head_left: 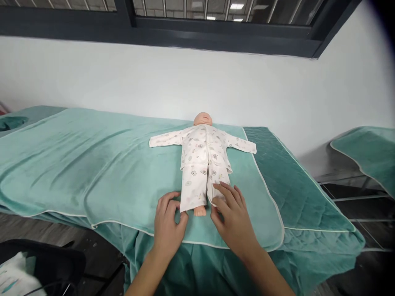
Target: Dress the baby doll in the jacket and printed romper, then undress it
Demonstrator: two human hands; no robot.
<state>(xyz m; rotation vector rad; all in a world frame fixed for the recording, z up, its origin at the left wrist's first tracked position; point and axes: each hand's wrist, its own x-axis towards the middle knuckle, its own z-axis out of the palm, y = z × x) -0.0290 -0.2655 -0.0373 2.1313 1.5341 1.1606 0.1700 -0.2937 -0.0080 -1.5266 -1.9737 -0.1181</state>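
Note:
A baby doll (203, 119) lies on its back with its head towards the wall. It wears a white printed long-sleeved top (202, 144) with both sleeves spread out, and matching trousers (194, 185). My left hand (169, 224) pinches the outer corner of one trouser cuff between thumb and finger. On the other leg, my right hand (233, 218) closes on the cuff, with its fingers covering the lower part. One bare doll foot (200, 211) shows below the left-hand cuff; the other is hidden by the trouser leg and my right hand.
Under the doll, a light green blanket (123, 172) covers a bed with a darker green quilted cover (296, 193). Behind stands a white wall (173, 82) below a dark window frame (216, 35). A black chair (58, 263) is at lower left, and another green-covered bed (370, 152) at right.

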